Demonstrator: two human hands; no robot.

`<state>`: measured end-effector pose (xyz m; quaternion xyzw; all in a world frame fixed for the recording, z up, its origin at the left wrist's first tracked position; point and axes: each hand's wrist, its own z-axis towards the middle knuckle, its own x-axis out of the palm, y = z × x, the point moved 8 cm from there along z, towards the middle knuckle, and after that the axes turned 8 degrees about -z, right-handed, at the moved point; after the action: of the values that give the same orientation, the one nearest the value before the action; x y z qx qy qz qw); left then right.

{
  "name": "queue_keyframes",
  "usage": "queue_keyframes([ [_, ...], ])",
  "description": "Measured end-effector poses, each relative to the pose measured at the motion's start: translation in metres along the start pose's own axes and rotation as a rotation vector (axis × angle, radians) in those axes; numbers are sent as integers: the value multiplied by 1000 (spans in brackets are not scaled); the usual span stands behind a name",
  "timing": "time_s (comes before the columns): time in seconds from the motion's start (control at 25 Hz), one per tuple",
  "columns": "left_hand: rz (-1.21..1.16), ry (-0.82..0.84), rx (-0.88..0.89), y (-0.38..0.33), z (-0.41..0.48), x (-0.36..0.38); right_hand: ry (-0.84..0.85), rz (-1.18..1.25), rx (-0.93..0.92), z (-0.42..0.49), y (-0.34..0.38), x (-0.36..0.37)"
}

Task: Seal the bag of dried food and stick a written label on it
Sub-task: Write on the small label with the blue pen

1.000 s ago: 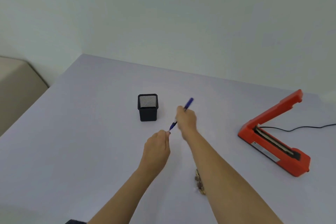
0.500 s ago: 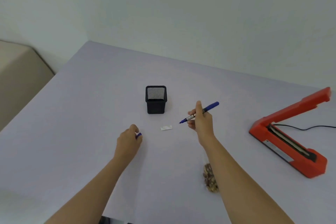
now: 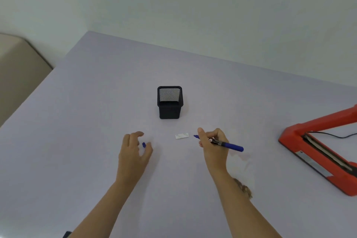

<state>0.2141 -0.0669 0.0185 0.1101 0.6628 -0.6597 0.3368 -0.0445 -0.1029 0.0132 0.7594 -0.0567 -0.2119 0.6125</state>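
Bag [image 3: 243, 188] mostly behind right forearm [image 3: 239, 203]

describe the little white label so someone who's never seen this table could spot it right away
Start at the black mesh pen cup mid-table. Just in front of it, slightly right, lies the label, flat beside the tip of the blue marker in the right hand. It is the only small white strip there.

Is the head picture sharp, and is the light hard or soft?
Head view: soft, even light, only faint shadows beside the pen holder; slight blur on the right hand and marker; wide-angle lens bends the table edges; the sealer is cut off at right.
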Motion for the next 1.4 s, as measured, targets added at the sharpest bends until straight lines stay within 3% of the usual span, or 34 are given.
queue_keyframes([
  [0.08,7,109,278,-28,-15,20,-1,-9,-20,3,-7,9],
  [0.16,28,266,366,-29,-18,57,12,-10,-33,10,-18,16],
  [0.36,100,208,315,-5,8,98,21,-42,-107,25,-42,29],
  [0.68,205,242,425,-7,7,112,-9,-189,-408,28,-29,54],
  [1.2,177,230,444,-10,8,118,20,-258,-466,28,-35,62],
  [1.4,0,220,313,-5,14,112,22,-190,-473,24,-33,59],
])
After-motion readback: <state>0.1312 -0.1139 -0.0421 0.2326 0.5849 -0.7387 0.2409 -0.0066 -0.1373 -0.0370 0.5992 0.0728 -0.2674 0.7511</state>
